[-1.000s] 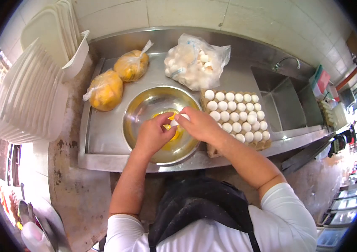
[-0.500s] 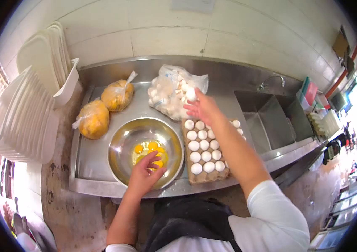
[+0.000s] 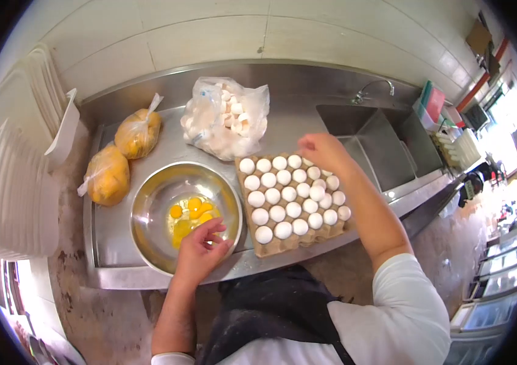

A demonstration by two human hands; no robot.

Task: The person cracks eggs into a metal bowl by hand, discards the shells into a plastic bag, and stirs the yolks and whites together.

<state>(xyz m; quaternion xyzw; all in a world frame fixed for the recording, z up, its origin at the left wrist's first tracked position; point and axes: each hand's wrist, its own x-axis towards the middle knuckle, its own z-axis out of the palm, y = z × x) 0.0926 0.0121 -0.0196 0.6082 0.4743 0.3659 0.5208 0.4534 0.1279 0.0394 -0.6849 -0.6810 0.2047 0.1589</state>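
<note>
My left hand (image 3: 202, 250) hovers over the near right rim of a steel bowl (image 3: 146, 188), fingers apart, loosely bent and holding nothing. Several cracked eggs with yellow yolks (image 3: 199, 207) lie in the bowl. My right hand (image 3: 325, 152) is at the far right corner of a cardboard egg tray (image 3: 267, 248), its fingers curled down. What is under those fingertips is hidden. White eggs (image 3: 293, 210) fill most of the tray. Behind the bowl and tray, a clear plastic bag (image 3: 209, 125) holds broken white eggshells (image 3: 236, 112).
Two tied bags of yellow-orange food (image 3: 109, 176) sit left of the bowl on the steel counter (image 3: 109, 243). White plastic trays (image 3: 24, 194) are stacked at far left. A sink (image 3: 362, 143) with a faucet (image 3: 377, 88) is at right.
My right hand has left the shell bag and moved right to the egg tray's far corner, its fingers now curled. My left hand stays over the bowl. The view has shifted right.
</note>
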